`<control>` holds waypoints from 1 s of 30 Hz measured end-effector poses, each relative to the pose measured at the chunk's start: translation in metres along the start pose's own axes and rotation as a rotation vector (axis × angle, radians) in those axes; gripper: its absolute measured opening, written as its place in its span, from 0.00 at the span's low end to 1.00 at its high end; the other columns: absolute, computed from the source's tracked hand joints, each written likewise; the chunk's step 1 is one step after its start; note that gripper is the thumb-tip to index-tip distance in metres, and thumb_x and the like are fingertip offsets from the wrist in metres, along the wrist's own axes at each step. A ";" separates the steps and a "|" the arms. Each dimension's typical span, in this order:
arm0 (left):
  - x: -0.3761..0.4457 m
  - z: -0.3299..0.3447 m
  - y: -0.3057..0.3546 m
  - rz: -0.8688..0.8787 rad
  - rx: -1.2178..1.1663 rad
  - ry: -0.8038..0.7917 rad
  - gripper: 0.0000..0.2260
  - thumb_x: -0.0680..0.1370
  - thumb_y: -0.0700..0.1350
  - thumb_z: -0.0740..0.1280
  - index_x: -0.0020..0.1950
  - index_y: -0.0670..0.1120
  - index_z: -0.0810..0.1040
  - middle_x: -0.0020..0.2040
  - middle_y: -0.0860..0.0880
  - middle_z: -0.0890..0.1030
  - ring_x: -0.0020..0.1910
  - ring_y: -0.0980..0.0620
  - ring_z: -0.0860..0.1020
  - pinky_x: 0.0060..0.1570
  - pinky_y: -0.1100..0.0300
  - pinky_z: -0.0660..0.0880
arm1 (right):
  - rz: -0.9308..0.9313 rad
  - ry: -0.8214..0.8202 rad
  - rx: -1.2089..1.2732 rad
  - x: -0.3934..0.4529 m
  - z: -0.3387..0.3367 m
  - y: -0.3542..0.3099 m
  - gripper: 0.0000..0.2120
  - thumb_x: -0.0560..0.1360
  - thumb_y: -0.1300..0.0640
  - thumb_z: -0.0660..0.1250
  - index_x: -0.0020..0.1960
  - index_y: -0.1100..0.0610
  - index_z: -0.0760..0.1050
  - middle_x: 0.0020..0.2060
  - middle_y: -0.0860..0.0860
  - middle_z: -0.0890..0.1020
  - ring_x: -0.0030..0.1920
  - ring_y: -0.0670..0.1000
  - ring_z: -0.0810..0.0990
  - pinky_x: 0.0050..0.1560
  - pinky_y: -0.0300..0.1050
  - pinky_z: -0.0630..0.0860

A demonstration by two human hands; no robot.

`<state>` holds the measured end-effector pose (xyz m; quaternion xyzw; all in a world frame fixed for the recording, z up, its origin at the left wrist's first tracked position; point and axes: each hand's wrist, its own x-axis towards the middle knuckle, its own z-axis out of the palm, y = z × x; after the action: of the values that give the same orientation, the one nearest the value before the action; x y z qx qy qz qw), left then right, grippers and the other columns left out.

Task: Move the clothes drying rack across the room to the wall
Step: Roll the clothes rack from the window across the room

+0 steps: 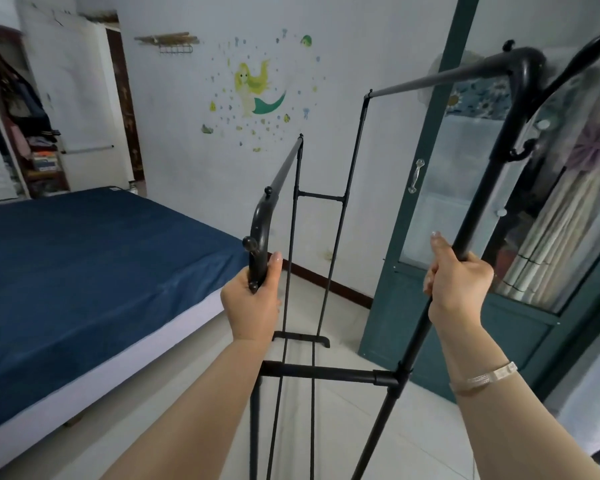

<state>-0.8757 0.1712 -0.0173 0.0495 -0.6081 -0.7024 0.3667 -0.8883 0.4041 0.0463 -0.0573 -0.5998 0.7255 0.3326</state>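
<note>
Rack [329, 371], black tube frame, stands on the tiled floor [426, 424] between the bed [84, 271] on the left and the green glass-door cabinet [440, 209] on the right, its long axis pointing at the far wall [174, 109] with the mermaid sticker [257, 90].

Left to right: bed with blue sheet runs along the rack's left side, near but apart. Left hand [253, 306] is wrapped around the curved end piece of the lower rail, thumb up along it. Between the arms, the near crossbar and two thin floor rods. Right hand [456, 289] is fisted around the taller upright, thumb on top; a bracelet [489, 375] sits on that wrist. Cabinet is just beside the right upright.

Step in hand, as judged: transport, both hands gripping, rack aimed at the wall, far foot short of the skirting.

Next move calls for an even push down the gap, keeping the high hook end clear of the cabinet glass.
</note>
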 end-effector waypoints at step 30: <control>0.066 0.199 -0.091 0.016 0.043 0.115 0.23 0.69 0.63 0.71 0.29 0.46 0.73 0.21 0.51 0.71 0.21 0.54 0.70 0.24 0.61 0.71 | 0.013 -0.113 0.056 0.238 0.005 0.085 0.19 0.72 0.51 0.73 0.30 0.54 0.67 0.18 0.46 0.68 0.17 0.47 0.65 0.19 0.35 0.64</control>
<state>-1.0677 0.2955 -0.0224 0.0929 -0.6015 -0.6821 0.4054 -1.1097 0.5257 0.0457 -0.0106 -0.5968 0.7462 0.2949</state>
